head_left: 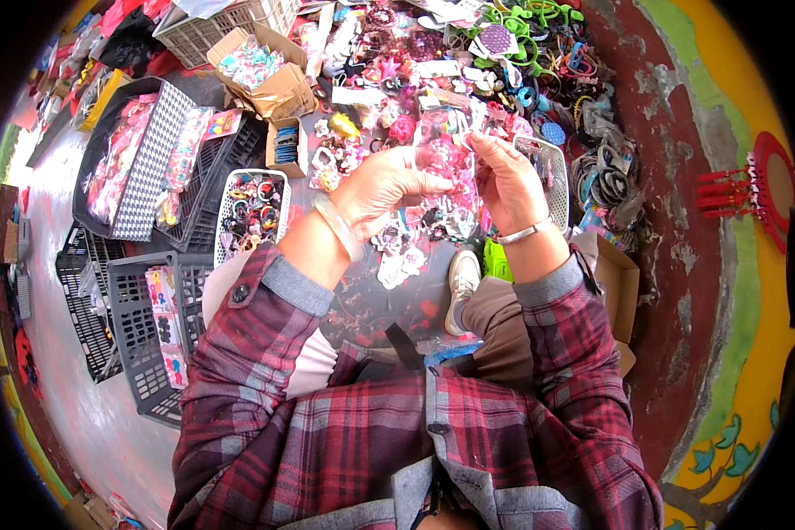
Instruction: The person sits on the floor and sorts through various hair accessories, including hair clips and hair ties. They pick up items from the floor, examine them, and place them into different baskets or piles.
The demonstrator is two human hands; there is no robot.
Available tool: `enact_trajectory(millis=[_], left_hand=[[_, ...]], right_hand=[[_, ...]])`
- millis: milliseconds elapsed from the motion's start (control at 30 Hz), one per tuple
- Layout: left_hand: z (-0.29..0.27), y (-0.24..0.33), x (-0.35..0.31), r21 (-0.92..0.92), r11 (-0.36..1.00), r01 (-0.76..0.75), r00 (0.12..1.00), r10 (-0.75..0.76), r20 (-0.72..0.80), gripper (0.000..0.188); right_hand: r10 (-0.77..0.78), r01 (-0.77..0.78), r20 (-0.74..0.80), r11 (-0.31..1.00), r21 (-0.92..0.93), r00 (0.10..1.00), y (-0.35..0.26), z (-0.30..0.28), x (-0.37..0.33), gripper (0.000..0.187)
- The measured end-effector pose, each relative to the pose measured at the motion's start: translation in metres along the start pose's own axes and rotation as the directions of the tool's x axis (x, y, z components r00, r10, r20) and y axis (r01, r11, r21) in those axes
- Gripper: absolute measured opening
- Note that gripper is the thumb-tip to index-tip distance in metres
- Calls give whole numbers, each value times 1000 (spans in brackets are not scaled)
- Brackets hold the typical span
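Observation:
Between my two hands is a clear plastic packet [446, 161] with pink things inside, held up over a spread of small hair accessories. My left hand [382, 188] grips its left side, thumb pointing inward along the front. At the upper right edge, my right hand [510, 184] pinches the packet between thumb and fingertips. What exactly lies inside the packet is too small to tell. Below it on the dark ground are white and pink trinkets [401, 265]. A white basket [253, 176] full of colourful hair ties stands left of my left wrist.
Another white basket [552, 163] stands beyond my right wrist, near piled headbands [605, 177]. At left are a dark plastic crate [137, 331], a houndstooth-patterned box [155, 132] and an open cardboard box [287, 93]. A carton [625, 287] sits right of my knee, by the painted wall.

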State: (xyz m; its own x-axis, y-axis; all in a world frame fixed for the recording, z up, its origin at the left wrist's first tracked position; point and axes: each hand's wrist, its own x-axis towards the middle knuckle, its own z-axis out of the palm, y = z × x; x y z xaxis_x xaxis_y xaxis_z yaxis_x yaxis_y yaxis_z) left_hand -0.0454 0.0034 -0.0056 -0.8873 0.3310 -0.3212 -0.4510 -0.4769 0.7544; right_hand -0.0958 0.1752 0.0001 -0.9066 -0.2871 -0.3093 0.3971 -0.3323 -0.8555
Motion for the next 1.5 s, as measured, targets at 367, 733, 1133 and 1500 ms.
enact_trajectory(millis=[367,733,1133,1500], left_hand=[[-6,-1,1,-80,977,-196,975,186,-120,30],[-5,-1,-2,-150,968,-199,978,186,-96,31],[12,8,-8,-218,929,-298,955,289,-71,27],[1,4,-1,-156,925,-346,938,339,-68,25]], right_hand=[[105,-54,167,956,-288,980,0,4,-5,12],[-67,111,147,944,-310,987,-2,7,-7,16],[-172,232,198,910,-342,965,-3,7,-8,18],[-306,380,224,757,-532,925,11,5,-5,37]])
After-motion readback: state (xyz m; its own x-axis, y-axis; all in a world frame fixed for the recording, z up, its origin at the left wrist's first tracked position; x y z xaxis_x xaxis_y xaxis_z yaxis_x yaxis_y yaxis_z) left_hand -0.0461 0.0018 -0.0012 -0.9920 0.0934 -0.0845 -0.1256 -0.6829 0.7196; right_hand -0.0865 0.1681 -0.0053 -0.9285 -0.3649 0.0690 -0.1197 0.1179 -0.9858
